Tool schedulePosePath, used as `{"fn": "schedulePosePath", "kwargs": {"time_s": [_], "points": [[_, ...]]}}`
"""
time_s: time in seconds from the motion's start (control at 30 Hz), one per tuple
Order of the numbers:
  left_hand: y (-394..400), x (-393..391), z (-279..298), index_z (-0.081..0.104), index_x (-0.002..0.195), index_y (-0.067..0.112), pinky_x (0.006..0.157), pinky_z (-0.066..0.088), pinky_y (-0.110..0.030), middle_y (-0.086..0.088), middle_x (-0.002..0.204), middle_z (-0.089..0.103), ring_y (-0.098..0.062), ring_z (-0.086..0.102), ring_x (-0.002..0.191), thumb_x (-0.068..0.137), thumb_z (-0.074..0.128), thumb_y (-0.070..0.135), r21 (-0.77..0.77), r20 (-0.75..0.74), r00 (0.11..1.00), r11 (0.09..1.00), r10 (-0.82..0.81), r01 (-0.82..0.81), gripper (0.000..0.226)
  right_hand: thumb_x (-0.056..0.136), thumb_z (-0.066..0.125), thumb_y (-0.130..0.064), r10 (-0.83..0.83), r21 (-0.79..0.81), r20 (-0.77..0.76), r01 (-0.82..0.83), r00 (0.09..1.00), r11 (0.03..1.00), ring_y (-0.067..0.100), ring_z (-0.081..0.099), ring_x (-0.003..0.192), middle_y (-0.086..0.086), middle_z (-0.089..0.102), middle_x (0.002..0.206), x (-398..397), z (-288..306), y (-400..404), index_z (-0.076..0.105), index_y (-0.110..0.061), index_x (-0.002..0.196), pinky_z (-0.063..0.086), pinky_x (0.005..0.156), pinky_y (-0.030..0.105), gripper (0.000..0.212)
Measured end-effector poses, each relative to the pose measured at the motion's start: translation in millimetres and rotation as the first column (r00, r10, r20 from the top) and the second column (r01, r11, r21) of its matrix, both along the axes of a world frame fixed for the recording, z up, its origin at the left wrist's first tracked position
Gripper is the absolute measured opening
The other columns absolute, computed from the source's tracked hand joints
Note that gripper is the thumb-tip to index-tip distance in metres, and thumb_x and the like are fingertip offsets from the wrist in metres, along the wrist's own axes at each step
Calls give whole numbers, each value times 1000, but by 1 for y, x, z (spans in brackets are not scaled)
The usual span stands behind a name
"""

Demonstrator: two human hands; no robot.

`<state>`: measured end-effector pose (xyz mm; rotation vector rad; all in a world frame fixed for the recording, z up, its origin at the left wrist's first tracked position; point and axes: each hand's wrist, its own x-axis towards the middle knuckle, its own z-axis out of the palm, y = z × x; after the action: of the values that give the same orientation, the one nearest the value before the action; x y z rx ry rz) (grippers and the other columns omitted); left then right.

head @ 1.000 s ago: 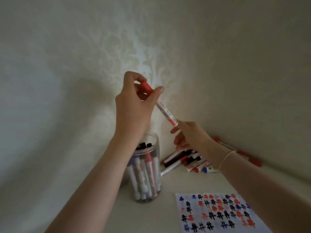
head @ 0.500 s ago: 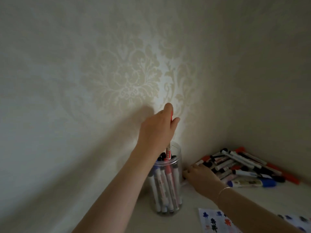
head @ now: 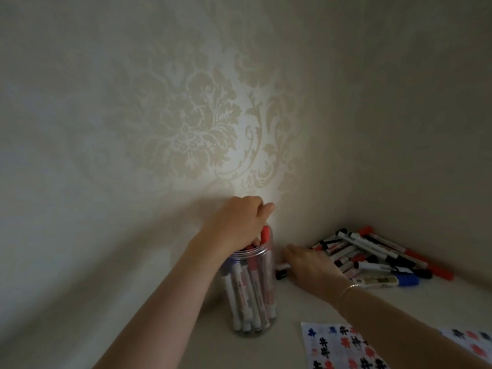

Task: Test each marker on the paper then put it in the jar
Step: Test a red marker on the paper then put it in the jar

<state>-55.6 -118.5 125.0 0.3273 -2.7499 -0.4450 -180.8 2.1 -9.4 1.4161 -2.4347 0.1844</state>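
Observation:
A clear plastic jar (head: 267,265) stands on the table by the wall, holding several markers upright. A red-capped marker (head: 265,234) stands in it, its cap poking above the rim. My left hand (head: 237,225) hovers over the jar's mouth with its fingertips beside that cap and its thumb sticking out free. My right hand (head: 310,266) lies low on the table at the left end of the marker pile (head: 372,257), fingers stretched over a black-tipped marker (head: 281,275). The test paper (head: 343,347), covered in blue, black and red marks, lies at the bottom right.
The jar and pile sit in a corner between a patterned wall and a plain side wall. A thick blue-capped marker (head: 391,280) lies at the pile's near edge. A thin bracelet (head: 346,288) circles my right wrist.
My left hand lowered the red marker into the jar and its thumb came off it. My right hand dropped from the marker's tip to the pile. The view tilted up.

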Motion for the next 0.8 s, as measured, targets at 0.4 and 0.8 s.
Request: {"fn": "schedulePosePath", "kwargs": {"time_s": [0.4,0.8], "points": [[46,1,10,57,110,23,81,50,-34,10,106,56,-11,60,93,95,46,47,-158,-302,952,987,-49,0,30,86,60,-11,534,-785,554,615,639,79,14,62,70,2,60,81,30,123,37,57,-17,93,53,63,26,9],[86,-24,-26,50,96,23,58,42,-20,7,77,57,-1,53,60,101,37,42,284,-78,898,854,-432,436,23,81,68,-7,628,-671,710,576,318,467,14,46,45,5,52,50,32,117,88,46,-10,60,39,48,26,31]]}}
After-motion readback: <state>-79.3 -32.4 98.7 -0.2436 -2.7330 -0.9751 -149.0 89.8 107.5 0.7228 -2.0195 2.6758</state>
